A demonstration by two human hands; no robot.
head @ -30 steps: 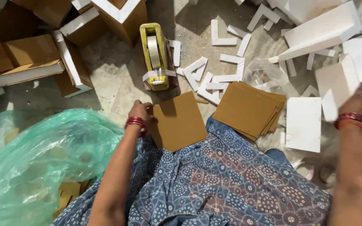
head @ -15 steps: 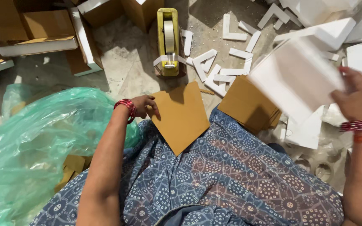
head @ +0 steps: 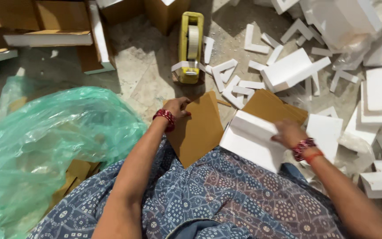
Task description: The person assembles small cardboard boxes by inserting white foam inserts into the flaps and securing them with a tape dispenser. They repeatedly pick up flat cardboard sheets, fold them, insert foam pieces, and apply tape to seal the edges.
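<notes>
**Cardboard sheet under one hand, white foam piece in the other**

The left hand (head: pixel 178 107) rests near the middle of the view, fingers curled over the upper left corner of a brown cardboard sheet (head: pixel 198 130) and gripping its edge. The sheet lies tilted, its lower end on the person's blue patterned lap (head: pixel 226 194) and its upper end toward 12 o'clock, close to a yellow tape dispenser (head: pixel 190 46) that stands on the stone floor (head: pixel 144 75).

The right hand (head: pixel 290 132), at about 3 o'clock from the sheet, is closed on the right edge of a white foam piece (head: pixel 253 139), an angled slab that sits just beside the cardboard sheet and partly over the lap. The hand is a little blurred, so the exact finger hold cannot be told. Red bangles (head: pixel 305 146) circle that wrist.

Behind the foam piece, toward 1 o'clock, lies a stack of brown cardboard (head: pixel 273 106). More white foam pieces (head: pixel 288 71) are scattered from 12 to 4 o'clock. A green plastic bag (head: pixel 54 141) fills the area at 9 o'clock, and brown boxes (head: pixel 45 22) stand at 11 o'clock.
</notes>
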